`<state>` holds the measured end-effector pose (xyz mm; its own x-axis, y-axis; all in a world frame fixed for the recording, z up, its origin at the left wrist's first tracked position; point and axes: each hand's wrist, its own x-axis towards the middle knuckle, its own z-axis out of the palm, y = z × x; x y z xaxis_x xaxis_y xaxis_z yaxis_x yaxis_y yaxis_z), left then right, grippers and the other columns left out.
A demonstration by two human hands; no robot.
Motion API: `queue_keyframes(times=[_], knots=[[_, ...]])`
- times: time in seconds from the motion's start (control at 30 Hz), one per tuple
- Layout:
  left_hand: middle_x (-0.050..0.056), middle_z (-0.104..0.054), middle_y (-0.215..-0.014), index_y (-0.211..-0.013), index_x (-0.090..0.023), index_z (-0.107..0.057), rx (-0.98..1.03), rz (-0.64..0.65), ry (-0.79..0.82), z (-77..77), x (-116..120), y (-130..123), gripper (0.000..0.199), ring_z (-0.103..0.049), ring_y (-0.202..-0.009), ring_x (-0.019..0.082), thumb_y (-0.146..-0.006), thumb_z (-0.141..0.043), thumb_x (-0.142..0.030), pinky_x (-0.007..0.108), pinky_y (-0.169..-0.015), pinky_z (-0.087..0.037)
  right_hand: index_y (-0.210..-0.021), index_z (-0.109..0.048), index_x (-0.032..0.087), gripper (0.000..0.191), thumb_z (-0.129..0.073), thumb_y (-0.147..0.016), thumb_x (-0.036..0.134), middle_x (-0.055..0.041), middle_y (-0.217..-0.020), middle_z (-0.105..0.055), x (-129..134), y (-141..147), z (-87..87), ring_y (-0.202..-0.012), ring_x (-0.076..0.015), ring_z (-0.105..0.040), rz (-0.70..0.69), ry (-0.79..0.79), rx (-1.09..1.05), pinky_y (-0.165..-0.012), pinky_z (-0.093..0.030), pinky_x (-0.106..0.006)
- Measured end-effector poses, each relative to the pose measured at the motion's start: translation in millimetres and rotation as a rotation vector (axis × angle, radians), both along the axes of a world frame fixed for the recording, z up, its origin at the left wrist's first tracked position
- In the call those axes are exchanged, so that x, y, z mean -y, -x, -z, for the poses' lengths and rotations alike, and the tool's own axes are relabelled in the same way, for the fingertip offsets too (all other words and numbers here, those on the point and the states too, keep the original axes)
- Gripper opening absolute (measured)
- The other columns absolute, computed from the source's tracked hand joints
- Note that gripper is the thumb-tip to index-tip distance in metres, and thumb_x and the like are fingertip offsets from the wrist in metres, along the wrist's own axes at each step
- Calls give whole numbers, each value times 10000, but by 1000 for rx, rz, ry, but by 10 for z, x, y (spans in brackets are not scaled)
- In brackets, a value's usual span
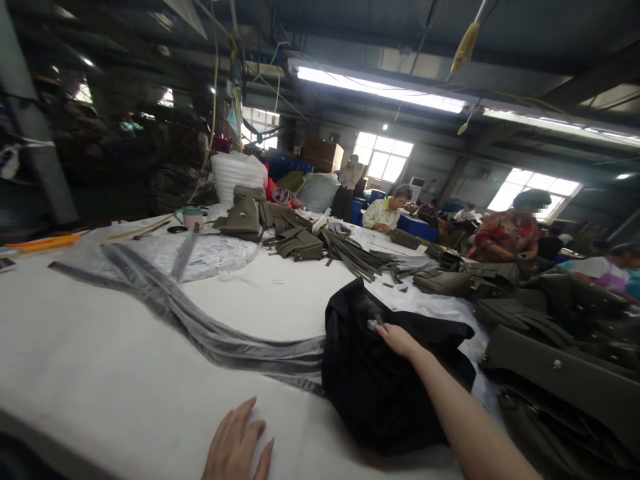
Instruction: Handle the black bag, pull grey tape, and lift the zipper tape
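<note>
I note the right hand (397,339) stretched out over a black bag (385,387) lying on the white worktop (100,360), fingers pinching a small metal fitting (373,325) at its top edge. The left hand (237,445) lies flat and released on the worktop near the front edge. Grey straps (200,327) run from under the bag toward the left. Olive bags (550,353) are piled to the right.

Black fabric piece (380,380): dark, crumpled, lying flat on the white bench (100,360); right-hand fingers (387,331) rest on its top edge; grey straps (210,327) trail off leftward from beneath it.
</note>
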<state>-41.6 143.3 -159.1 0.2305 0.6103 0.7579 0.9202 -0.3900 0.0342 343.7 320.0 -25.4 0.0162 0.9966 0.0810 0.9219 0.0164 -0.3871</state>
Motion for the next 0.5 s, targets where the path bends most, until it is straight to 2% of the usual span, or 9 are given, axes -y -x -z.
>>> queue_keyframes(times=[0.1,0.17,0.23,0.3,0.37,0.43,0.5], knots=[[149,-567,-1271,-985,-202,-609,-4,-18,16,-24,28,-19,239,-544,-1141,305,-789,-616,-338,462,-973,-431,-687,-714,148,435,-474,-924,424,-111,-770,-720,116,-201,99,-763,-222,-677,17,177,49,-732,-473,-286],[150,-565,-1278,-986,-196,-614,-1,-30,59,-59,59,-43,225,-538,-1156,311,-799,-609,-320,472,-990,-425,-612,-701,144,367,-557,-872,360,-127,-755,-722,191,-400,65,-755,-240,-683,82,259,111,-721,-480,-297],[151,-562,-1286,-986,-191,-619,12,-43,119,-105,96,-71,202,-533,-1174,315,-816,-597,-298,483,-1007,-423,-602,-698,121,257,-611,-803,255,-176,-809,-723,247,-620,-25,-830,-300,-684,183,291,201,-762,-481,-348],[155,-560,-1292,-986,-184,-623,35,-52,183,-153,133,-97,185,-523,-1197,319,-832,-584,-279,494,-1023,-421,-696,-722,78,237,-565,-805,218,-250,-932,-706,265,-811,-140,-949,-377,-659,291,278,286,-819,-470,-428],[159,-561,-1295,-985,-178,-625,67,-53,235,-194,163,-117,175,-513,-1217,319,-844,-569,-264,503,-1042,-414,-836,-732,43,372,-449,-880,280,-296,-1037,-673,231,-930,-246,-1028,-417,-629,359,246,339,-848,-458,-486],[157,-566,-1294,-981,-176,-627,102,-45,279,-227,182,-133,167,-511,-1225,313,-854,-555,-257,505,-1060,-406,-1025,-705,48,494,-359,-928,387,-280,-1116,-655,155,-962,-308,-1082,-402,-613,360,202,359,-880,-457,-486],[149,-572,-1292,-975,-180,-628,133,-43,310,-251,195,-146,162,-509,-1232,307,-859,-547,-256,502,-1072,-401,-1269,-579,68,615,-426,-892,529,-247,-1228,-615,67,-921,-296,-1150,-376,-585,312,137,356,-925,-454,-459]])
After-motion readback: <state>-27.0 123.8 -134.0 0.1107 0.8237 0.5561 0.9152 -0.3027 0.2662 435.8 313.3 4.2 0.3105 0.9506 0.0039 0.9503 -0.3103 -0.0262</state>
